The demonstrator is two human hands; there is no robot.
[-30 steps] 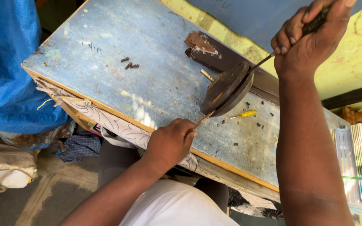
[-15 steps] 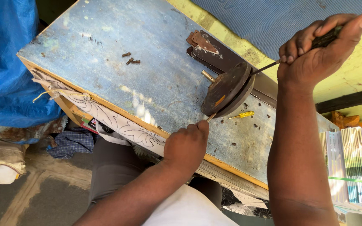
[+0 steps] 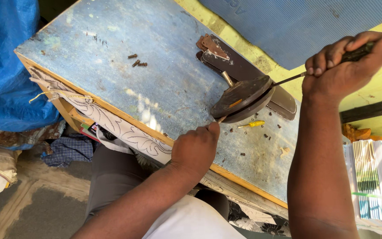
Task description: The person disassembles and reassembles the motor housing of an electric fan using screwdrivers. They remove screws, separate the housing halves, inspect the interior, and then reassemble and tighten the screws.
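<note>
Blue tarp [image 3: 5,66] hangs at our far left, beside a worn blue table [image 3: 124,88] whose near edge runs diagonally past our lap. Loose screws [image 3: 137,62] lie mid-table with bare board around them. Our left hand [image 3: 195,148] sits at that edge, fingers pinched shut on something thin under the dark sole [image 3: 243,97]; what, we cannot tell. Should the pinch slip, the sole could pivot on its stand. A yellow screwdriver [image 3: 254,125] lies just beside it. Our right hand [image 3: 343,66] is fisted around a tool [image 3: 290,79] whose shaft reaches the sole; a slip could drive it toward our left fingers.
</note>
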